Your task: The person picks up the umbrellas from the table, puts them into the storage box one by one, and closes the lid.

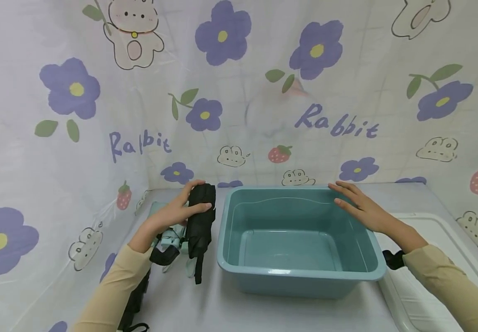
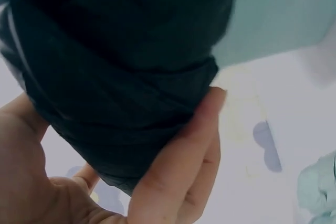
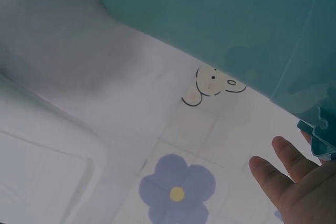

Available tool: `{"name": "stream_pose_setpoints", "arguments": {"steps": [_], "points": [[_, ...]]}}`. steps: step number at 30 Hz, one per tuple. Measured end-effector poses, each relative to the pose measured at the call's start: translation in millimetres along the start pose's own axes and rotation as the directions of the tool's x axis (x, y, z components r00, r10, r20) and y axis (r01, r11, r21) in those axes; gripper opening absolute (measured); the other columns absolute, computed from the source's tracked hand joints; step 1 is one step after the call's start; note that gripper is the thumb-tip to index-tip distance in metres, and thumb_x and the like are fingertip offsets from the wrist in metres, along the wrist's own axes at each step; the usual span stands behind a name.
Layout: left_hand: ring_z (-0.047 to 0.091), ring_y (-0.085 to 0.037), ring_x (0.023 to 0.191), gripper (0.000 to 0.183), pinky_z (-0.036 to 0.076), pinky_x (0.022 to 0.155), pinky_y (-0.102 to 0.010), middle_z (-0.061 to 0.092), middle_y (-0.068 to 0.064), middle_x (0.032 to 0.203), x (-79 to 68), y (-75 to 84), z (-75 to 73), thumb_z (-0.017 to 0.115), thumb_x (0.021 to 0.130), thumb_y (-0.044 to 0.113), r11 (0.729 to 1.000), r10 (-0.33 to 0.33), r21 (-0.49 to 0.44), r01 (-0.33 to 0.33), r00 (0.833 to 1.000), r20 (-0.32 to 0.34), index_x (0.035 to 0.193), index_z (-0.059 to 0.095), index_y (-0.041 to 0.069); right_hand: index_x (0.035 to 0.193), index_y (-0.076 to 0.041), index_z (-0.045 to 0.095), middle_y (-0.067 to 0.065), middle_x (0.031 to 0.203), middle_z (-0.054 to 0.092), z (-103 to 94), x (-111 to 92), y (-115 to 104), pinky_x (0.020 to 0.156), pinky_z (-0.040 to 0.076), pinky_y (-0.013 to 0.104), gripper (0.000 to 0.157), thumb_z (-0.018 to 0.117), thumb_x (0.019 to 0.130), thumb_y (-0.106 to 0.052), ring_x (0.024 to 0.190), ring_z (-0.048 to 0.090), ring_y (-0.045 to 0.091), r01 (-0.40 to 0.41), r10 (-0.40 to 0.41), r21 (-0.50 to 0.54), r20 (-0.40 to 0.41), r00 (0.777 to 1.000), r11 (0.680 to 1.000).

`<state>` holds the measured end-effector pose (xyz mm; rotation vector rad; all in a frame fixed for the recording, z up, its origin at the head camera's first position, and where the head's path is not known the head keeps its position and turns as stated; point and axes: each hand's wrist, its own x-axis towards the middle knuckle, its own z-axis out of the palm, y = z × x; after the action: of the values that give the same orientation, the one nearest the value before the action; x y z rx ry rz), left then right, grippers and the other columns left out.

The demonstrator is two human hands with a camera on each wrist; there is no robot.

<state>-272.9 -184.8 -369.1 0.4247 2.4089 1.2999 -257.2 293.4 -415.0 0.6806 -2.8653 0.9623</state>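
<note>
A black folded umbrella (image 1: 200, 221) is in my left hand (image 1: 176, 210), thumb on one side and fingers round the other, its strap hanging down. Dark folded fabric fills much of the left wrist view, with the fingers (image 2: 176, 174) curled along it. Just right of it stands a blue-green plastic tub (image 1: 301, 273) with nothing inside. My right hand (image 1: 365, 210) lies at the tub's right rim, fingers spread and fairly straight. From the right wrist, the fingertips show beside the tub's outer wall (image 3: 210, 19).
Pale mint folded items (image 1: 172, 236) lie left of the umbrella, partly behind my left hand. Another black item (image 1: 137, 295) is beside my left sleeve. A white lid (image 1: 426, 286) lies flat at the right, under my right forearm. A patterned curtain (image 1: 255, 101) closes off the back.
</note>
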Motion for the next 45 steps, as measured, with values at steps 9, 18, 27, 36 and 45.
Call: {"name": "stream_pose_setpoints", "arguments": {"steps": [9, 18, 27, 36, 45], "points": [[0.038, -0.036, 0.127, 0.070, 0.051, 0.075, -0.047, 0.017, -0.014, 0.147, 6.7, 13.7, 7.7, 0.060, 0.085, 0.050, 0.999, -0.003, -0.035, 0.004, 1.000, 0.024, 0.140, 0.016, 0.042, 0.145, -0.011, 0.030, 0.021, 0.148, 0.020, 1.3, -4.3, 2.1, 0.096, 0.021, 0.070, 0.051, 0.043, 0.099, -0.028, 0.132, 0.022, 0.048, 0.025, -0.025, 0.007, -0.020, 0.999, 1.000], [0.044, -0.033, 0.123, 0.063, 0.050, 0.079, -0.050, 0.010, -0.003, 0.150, 17.2, 20.3, 18.6, 0.058, 0.087, 0.050, 0.997, 0.036, -0.069, -0.032, 0.998, 0.060, 0.136, 0.019, 0.048, 0.145, -0.010, 0.031, 0.021, 0.148, 0.021, 3.4, -5.7, 4.7, 0.096, 0.022, 0.070, 0.049, 0.041, 0.100, -0.026, 0.132, 0.023, 0.047, 0.040, -0.040, 0.007, -0.031, 0.999, 0.999], [0.047, -0.030, 0.120, 0.058, 0.049, 0.081, -0.052, 0.019, -0.005, 0.146, 29.9, 32.5, 28.9, 0.056, 0.089, 0.048, 0.995, 0.045, -0.096, -0.032, 0.989, 0.139, 0.135, 0.021, 0.048, 0.146, -0.011, 0.029, 0.020, 0.149, 0.018, 1.9, -3.3, 6.2, 0.097, 0.021, 0.069, 0.049, 0.040, 0.100, -0.027, 0.134, 0.020, 0.046, 0.031, -0.031, 0.009, -0.009, 0.999, 0.999], [0.052, -0.027, 0.114, 0.058, 0.050, 0.078, -0.049, 0.032, -0.005, 0.138, 41.0, 41.6, 42.5, 0.059, 0.088, 0.046, 0.992, 0.052, -0.125, -0.035, 0.990, 0.135, 0.133, 0.023, 0.045, 0.146, -0.010, 0.029, 0.020, 0.149, 0.018, 1.5, -3.7, 4.6, 0.096, 0.021, 0.069, 0.048, 0.037, 0.101, -0.028, 0.133, 0.020, 0.047, 0.023, -0.023, 0.011, -0.005, 1.000, 1.000], [0.053, -0.029, 0.112, 0.058, 0.052, 0.073, -0.046, 0.035, -0.009, 0.136, 52.9, 52.7, 53.5, 0.060, 0.089, 0.040, 0.991, 0.061, -0.126, -0.045, 0.991, 0.122, 0.135, 0.025, 0.039, 0.145, -0.009, 0.029, 0.021, 0.149, 0.019, 2.0, -3.5, 6.8, 0.097, 0.021, 0.069, 0.048, 0.036, 0.101, -0.027, 0.133, 0.020, 0.047, 0.023, -0.023, 0.011, -0.007, 1.000, 1.000]]}}
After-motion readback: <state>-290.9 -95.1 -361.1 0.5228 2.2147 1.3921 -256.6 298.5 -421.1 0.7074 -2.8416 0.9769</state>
